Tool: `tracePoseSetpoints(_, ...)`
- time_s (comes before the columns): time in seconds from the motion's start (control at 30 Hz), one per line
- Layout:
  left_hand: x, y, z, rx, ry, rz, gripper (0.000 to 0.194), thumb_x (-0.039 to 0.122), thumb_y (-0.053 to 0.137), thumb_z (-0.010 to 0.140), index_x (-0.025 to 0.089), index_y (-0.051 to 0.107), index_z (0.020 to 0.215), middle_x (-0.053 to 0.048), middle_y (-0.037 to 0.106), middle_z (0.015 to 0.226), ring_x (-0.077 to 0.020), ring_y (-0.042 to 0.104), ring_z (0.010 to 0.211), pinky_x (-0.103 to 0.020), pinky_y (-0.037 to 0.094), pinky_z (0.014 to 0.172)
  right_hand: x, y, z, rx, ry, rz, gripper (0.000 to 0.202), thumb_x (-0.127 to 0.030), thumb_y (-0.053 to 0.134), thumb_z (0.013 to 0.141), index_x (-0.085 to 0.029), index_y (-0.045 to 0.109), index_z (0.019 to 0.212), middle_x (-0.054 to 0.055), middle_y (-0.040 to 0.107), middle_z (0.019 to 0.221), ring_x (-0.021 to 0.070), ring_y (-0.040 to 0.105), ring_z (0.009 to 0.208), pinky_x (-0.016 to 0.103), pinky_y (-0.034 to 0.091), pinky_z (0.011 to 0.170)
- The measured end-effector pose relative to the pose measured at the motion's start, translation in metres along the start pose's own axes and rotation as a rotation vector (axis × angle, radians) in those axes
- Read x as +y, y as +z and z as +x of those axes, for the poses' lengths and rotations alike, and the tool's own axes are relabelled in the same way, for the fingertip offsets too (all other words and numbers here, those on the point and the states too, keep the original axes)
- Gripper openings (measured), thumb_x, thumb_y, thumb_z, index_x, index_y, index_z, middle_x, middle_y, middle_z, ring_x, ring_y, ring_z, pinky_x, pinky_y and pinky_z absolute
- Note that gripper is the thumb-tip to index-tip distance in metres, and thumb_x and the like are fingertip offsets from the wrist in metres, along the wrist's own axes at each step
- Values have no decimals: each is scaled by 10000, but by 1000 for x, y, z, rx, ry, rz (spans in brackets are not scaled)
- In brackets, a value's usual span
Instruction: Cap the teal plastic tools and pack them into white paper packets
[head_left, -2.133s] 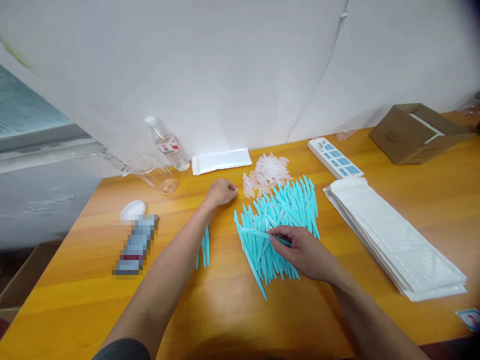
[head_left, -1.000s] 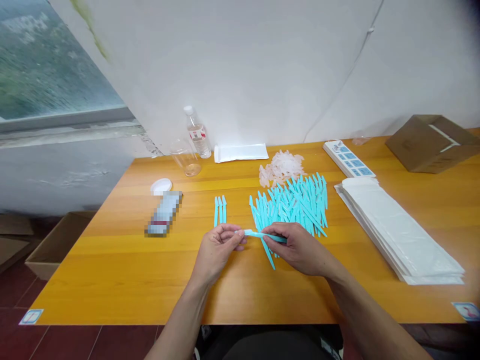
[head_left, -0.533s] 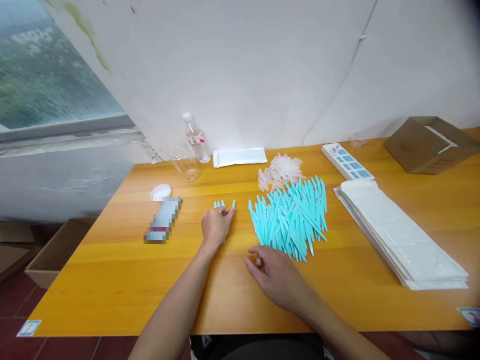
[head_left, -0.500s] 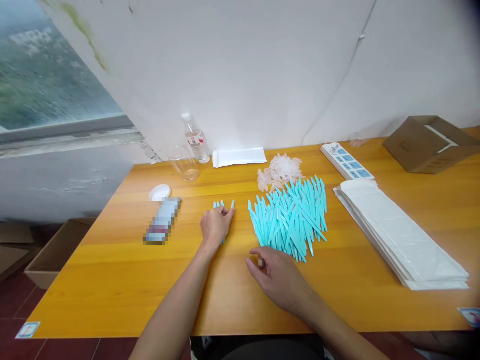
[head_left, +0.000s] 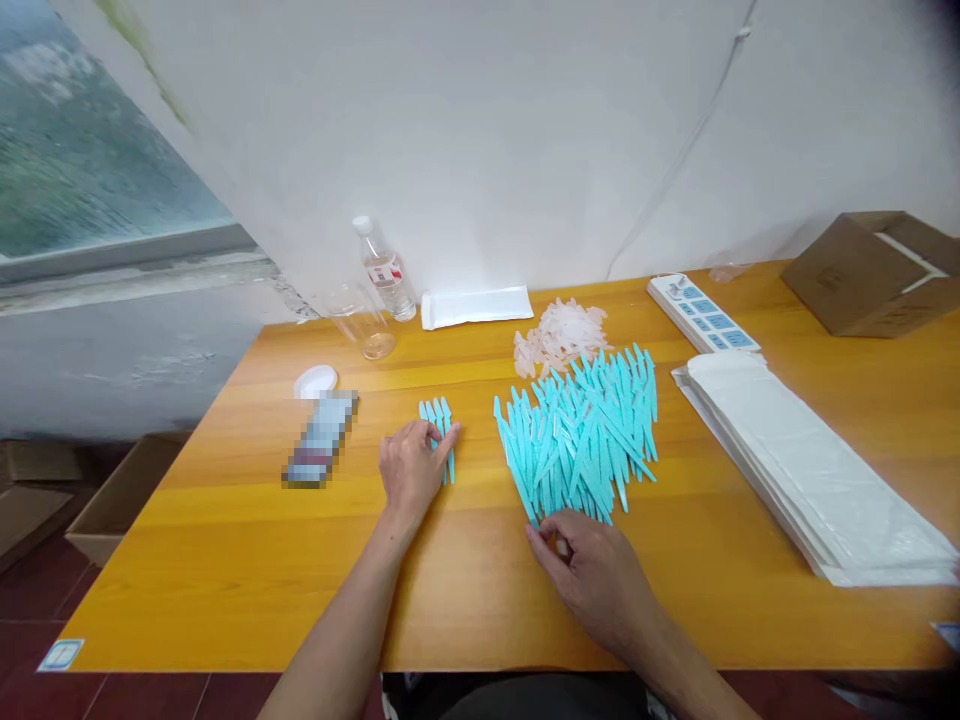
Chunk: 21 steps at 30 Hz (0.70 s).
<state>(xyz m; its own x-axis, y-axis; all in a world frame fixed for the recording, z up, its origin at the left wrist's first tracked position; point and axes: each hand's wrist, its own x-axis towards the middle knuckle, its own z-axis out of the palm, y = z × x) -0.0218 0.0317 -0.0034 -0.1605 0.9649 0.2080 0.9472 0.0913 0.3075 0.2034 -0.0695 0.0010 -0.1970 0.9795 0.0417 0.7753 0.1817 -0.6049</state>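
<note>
Only the head view to go on here: a messy pile of slim turquoise plastic sticks (head_left: 577, 430) is spread on the brown wooden surface (head_left: 247, 560), with a short, neat row of matching sticks (head_left: 447, 410) laid out to its left. The row's partly covered by the left hand (head_left: 411, 465), thumb loosely apart from the curled fingers. A stick's near end at the pile's edge is met by the right hand (head_left: 596, 565); whether it's actually pinched can't be told. Looks like sticks are being lined up, so one probably needs to be freed without its neighbours being dragged. The blocky grey rectangle (head_left: 321, 440) is pixelated, and the brown cardboard box (head_left: 862, 285) is cut off.
</note>
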Motion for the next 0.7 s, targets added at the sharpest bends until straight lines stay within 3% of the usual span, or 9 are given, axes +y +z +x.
tracePoseSetpoints(0.13,30,-13,-38,-203,15,-141,454,603,531,874,218,650,665,1,669,651,-148,570,606,-267,274,588,6,2,-6,1,24,-21,314,-363,498,965,-207,633,728,-6,622,639,144,535,554,276,288,574)
tracePoseSetpoints(0.27,57,-13,-66,-405,41,-171,436,619,554,845,243,707,685,-1,704,668,-149,582,600,-268,231,566,12,8,-12,-3,25,-56,269,-354,520,956,-213,634,758,-7,637,663,160,568,597,283,301,600)
tracePoseSetpoints(0.47,63,-6,-66,-484,22,-189,348,487,534,885,270,753,723,-1,718,676,-145,598,604,-265,217,556,11,8,-15,-20,29,-39,220,-332,534,947,-216,643,795,-2,657,695,165,588,618,281,317,611)
tracePoseSetpoints(0.7,64,-2,-60,-484,-60,-235,286,433,562,843,263,757,723,5,697,646,-142,577,576,-259,235,542,9,4,-9,-59,46,-6,206,-321,548,943,-208,657,809,10,667,718,179,614,658,293,360,635)
